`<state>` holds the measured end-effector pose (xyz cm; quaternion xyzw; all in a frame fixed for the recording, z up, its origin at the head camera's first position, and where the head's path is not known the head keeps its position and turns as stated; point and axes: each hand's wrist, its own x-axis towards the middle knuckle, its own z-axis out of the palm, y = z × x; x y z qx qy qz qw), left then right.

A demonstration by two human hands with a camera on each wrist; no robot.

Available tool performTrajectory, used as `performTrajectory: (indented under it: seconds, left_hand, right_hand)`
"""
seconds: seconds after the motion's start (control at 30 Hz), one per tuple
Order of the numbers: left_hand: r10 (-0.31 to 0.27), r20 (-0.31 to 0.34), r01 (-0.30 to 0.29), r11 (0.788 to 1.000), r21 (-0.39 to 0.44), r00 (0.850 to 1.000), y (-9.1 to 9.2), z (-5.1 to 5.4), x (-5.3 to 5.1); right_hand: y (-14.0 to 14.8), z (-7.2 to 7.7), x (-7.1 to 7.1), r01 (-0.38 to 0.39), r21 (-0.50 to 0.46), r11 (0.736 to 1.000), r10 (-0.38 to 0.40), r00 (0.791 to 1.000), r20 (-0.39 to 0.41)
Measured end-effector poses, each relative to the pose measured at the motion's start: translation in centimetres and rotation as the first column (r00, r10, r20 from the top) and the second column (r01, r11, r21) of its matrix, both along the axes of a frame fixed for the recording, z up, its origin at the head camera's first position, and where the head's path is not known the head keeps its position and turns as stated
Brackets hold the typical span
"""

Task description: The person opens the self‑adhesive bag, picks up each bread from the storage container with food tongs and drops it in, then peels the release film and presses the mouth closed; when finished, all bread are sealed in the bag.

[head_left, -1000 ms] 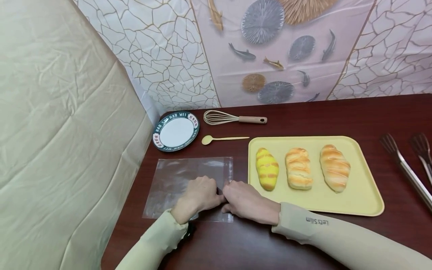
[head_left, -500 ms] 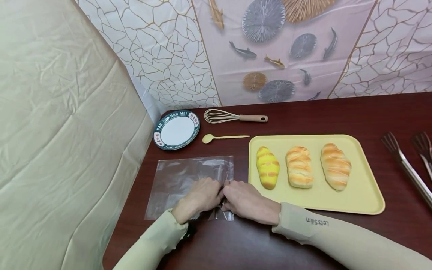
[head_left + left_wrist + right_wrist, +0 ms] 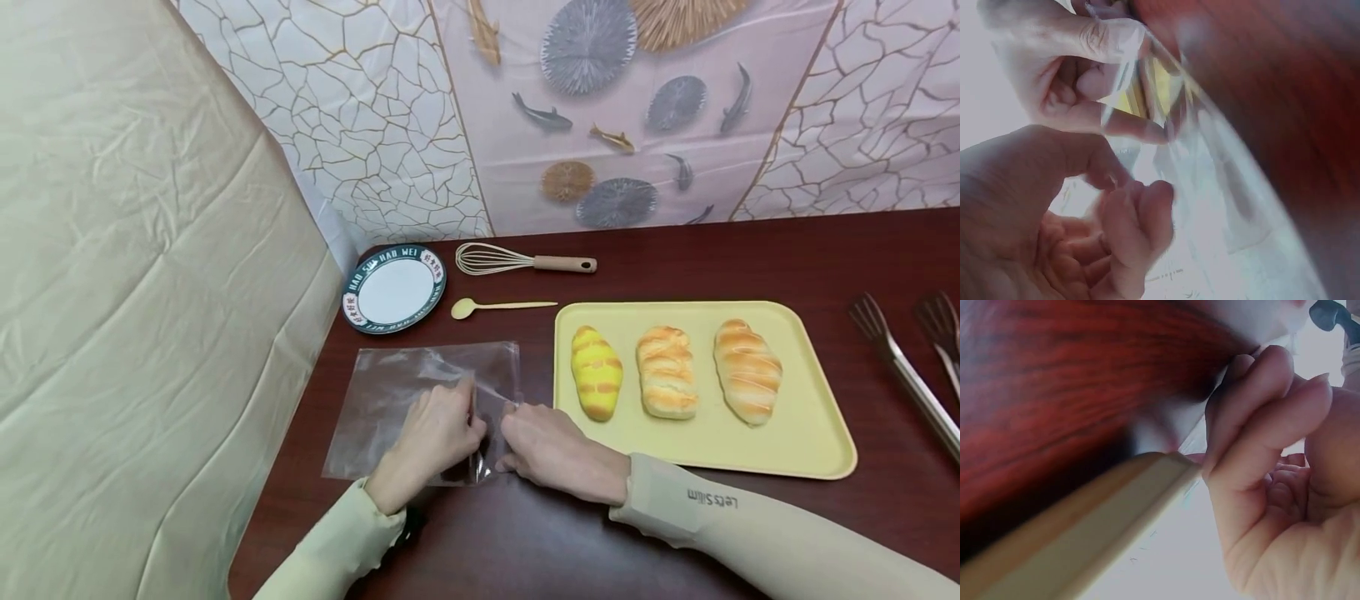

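Note:
A clear plastic bag (image 3: pixel 390 392) lies on the dark red table, its right end raised between the two hands. The left hand (image 3: pixel 435 433) pinches the film near that end, and in the left wrist view this hand (image 3: pixel 1085 219) has thumb and curled fingers meeting on the plastic. At the bag's right edge the right hand (image 3: pixel 555 446) holds the film; its thumb lies over the edge in the left wrist view. Curled fingers of the right hand (image 3: pixel 1266 450) show in the right wrist view, close to the tray's edge.
Right of the bag is a yellow tray (image 3: pixel 817 433) bearing a yellow bread (image 3: pixel 596 372) and two browned breads (image 3: pixel 667 372) (image 3: pixel 747 372). Behind are a plate (image 3: pixel 393 290), a whisk (image 3: pixel 562 263) and a spoon (image 3: pixel 462 308). Metal tongs (image 3: pixel 911 375) lie far right.
The left hand has moved a little left, away from the right hand, and the film between them is lifted and creased. The right hand has barely shifted.

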<state>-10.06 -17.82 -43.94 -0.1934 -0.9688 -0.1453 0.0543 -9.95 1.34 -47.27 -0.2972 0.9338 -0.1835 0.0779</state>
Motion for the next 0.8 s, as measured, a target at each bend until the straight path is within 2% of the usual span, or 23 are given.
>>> performTrajectory:
  seconds: [0.1,0.17,0.3,0.37,0.47,0.6,0.7,0.73,0.8]
  left_hand:
    - [-0.038,-0.036,0.038,0.999,-0.002,0.999,0.3,0.8,0.4]
    - [-0.046,-0.034,0.046,0.999,-0.002,0.998,0.9,2.2,0.9]
    - [-0.002,-0.053,0.0,0.999,-0.038,0.999,1.3,2.8,1.2]
    - [0.015,-0.057,-0.018,0.999,-0.041,0.998,1.4,2.9,1.3]
    - [0.009,-0.058,-0.011,0.999,-0.042,0.998,1.5,3.0,1.3]
    - [-0.022,-0.051,0.021,1.0,-0.017,0.998,1.5,2.8,1.2]
    - [-0.016,-0.04,0.018,0.998,0.058,0.999,1.3,2.6,1.2]
    - [-0.019,-0.05,0.024,0.995,0.095,0.999,1.1,2.1,1.0]
    - [-0.001,-0.046,0.008,0.988,0.151,0.999,1.0,2.0,1.0]
  right_hand:
    - [0.2,-0.9,-0.2,0.01,0.003,1.0,-0.01,1.0,0.008]
    - [0.3,-1.3,-0.3,0.016,0.001,1.0,-0.016,1.0,0.0]
    - [0.4,-1.4,-0.2,0.033,0.02,0.999,-0.032,0.999,-0.036]
    - [0.4,-1.2,0.0,0.042,0.027,0.999,-0.041,0.998,-0.036]
    - [0.6,-0.8,0.2,0.06,0.027,0.998,-0.059,0.998,-0.038]
    - [1.3,1.6,1.0,0.1,-0.022,0.995,-0.1,0.995,-0.026]
    - [2.5,2.6,1.4,0.119,-0.078,0.99,-0.125,0.989,-0.081]
    - [3.1,2.5,1.4,0.118,-0.09,0.989,-0.128,0.985,-0.116]
    - [4.3,3.4,1.9,0.125,-0.122,0.985,-0.143,0.977,-0.156]
